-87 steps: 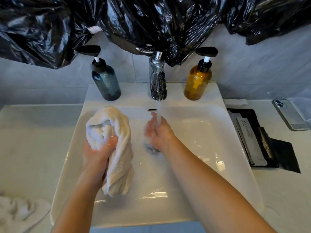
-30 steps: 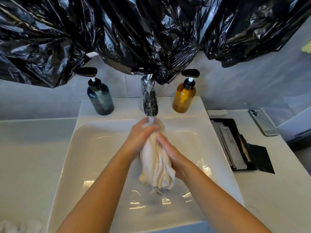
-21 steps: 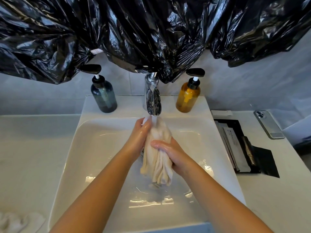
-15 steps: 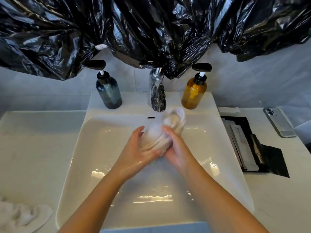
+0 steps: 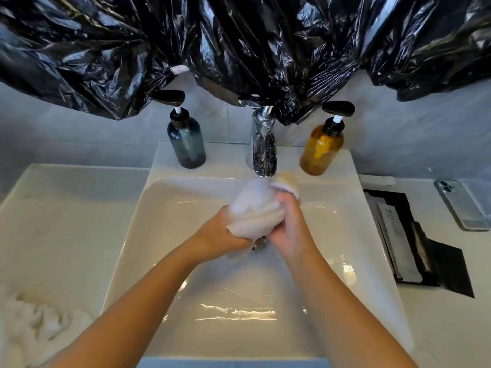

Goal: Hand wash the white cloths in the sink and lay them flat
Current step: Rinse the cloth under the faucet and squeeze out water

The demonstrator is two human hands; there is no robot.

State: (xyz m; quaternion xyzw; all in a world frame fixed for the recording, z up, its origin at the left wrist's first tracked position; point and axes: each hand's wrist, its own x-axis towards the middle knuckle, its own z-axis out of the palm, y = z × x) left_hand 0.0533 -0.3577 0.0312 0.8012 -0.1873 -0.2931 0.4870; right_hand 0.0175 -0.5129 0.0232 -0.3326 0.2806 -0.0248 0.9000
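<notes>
A wet white cloth (image 5: 255,208) is bunched into a thick roll over the white sink (image 5: 159,235), right under the chrome tap (image 5: 263,152). My left hand (image 5: 220,235) grips its lower left end from below. My right hand (image 5: 289,227) is closed around its right side, and a folded end of the cloth sticks out above those fingers. Another white cloth (image 5: 34,328) lies crumpled on the counter at the lower left.
A dark blue pump bottle (image 5: 186,142) and an amber pump bottle (image 5: 322,150) stand either side of the tap. Black plastic sheeting (image 5: 239,49) hangs above. On the right counter lie a black tray with sachets (image 5: 406,240) and a phone (image 5: 462,205).
The cloth hung down in a long bundle from both hands a second ago; now it is gathered into a compact roll squeezed between them under the tap. Earlier my left hand alone held it.
</notes>
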